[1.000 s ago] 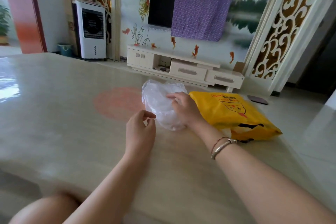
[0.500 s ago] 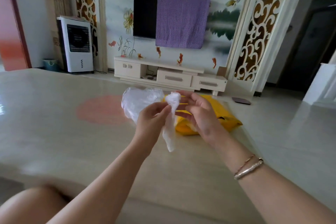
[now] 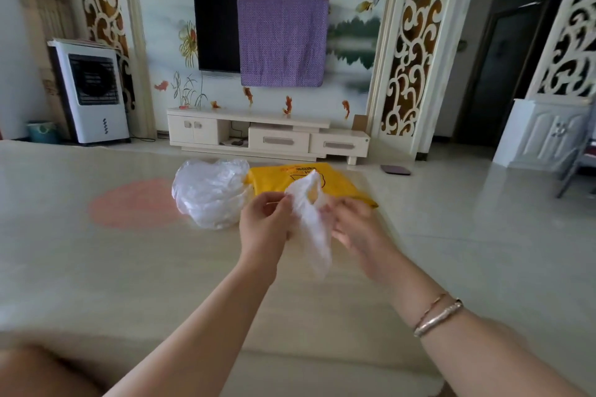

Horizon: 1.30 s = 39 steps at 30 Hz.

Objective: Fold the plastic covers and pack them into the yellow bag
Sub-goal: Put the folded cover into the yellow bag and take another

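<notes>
- On the beige table [image 3: 96,267], at its far side, lies the yellow bag [image 3: 338,184], flat, with the pile of clear plastic covers [image 3: 209,193] touching its left edge.
- Above the table, one plastic cover [image 3: 311,222] hangs between both hands.
- Left hand [image 3: 263,222] pinches its upper edge with curled fingers.
- Right hand [image 3: 358,226] is blurred; fingers loosely spread, touching the cover; a firm hold I cannot tell.

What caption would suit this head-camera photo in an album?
Both hands, left hand and right hand, hold up one plastic cover above the table, beside the pile of covers and yellow bag.
</notes>
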{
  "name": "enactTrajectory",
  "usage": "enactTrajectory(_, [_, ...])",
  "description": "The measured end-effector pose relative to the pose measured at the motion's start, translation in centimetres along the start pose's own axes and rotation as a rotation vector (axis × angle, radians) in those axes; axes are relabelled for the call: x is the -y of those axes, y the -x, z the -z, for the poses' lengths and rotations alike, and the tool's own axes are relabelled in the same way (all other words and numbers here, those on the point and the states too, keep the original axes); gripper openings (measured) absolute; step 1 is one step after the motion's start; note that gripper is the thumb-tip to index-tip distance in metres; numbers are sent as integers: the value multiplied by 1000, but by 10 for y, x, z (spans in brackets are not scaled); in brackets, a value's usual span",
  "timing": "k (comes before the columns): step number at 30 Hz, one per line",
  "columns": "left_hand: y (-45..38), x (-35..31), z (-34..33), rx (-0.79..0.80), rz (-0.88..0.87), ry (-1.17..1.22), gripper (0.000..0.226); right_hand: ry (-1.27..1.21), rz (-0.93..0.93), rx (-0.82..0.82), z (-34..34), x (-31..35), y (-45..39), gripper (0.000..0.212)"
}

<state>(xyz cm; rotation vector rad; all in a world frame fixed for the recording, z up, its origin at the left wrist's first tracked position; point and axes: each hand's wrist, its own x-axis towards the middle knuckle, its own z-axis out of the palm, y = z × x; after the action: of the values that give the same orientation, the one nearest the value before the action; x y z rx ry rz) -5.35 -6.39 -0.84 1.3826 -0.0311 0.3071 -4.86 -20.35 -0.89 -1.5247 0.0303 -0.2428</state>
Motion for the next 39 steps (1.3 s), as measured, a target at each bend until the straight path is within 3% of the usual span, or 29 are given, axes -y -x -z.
enactTrajectory(3, [-4, 5, 6, -47, -15, -41, 9, -120, -63, -130, 12, 7, -3, 16])
enactTrajectory(8, [-5, 15, 19, 42, -94, -306, 17, -45, -5, -196, 19, 15, -6, 17])
enactTrajectory(11, [-2, 17, 27, 134, -83, -361, 20, -103, 93, -20, 23, 24, 5, 19])
enactTrajectory(13, [-2, 12, 29, 188, 30, -226, 14, -80, 128, 138, 26, 30, 12, 18])
enactTrajectory(16, [-6, -1, 28, 314, 212, -14, 32, 22, 114, 327, 27, 38, 18, 19])
enactTrajectory(18, [-6, -11, 26, 449, 251, -23, 40, 152, 127, 359, 25, 39, 17, 19])
enactTrajectory(22, [-1, -18, 24, 619, 252, -107, 23, 260, 139, 313, 23, 37, 17, 20])
enactTrajectory(26, [0, -14, 23, 506, 195, -43, 10, 321, -2, 201, 25, 29, 24, 50])
enactTrajectory(28, [0, -14, 22, 420, 155, -19, 14, 361, -105, 193, 29, 18, 27, 79])
enactTrajectory(30, [-5, -12, 23, 341, 132, 38, 24, 264, -220, 217, 32, 5, 28, 95])
enactTrajectory(34, [-8, -17, 24, 285, 108, 142, 38, 34, -321, 276, 34, -8, 34, 67])
enactTrajectory(39, [-3, -19, 18, 333, 80, 193, 40, -128, -287, 249, 27, -11, 35, 56])
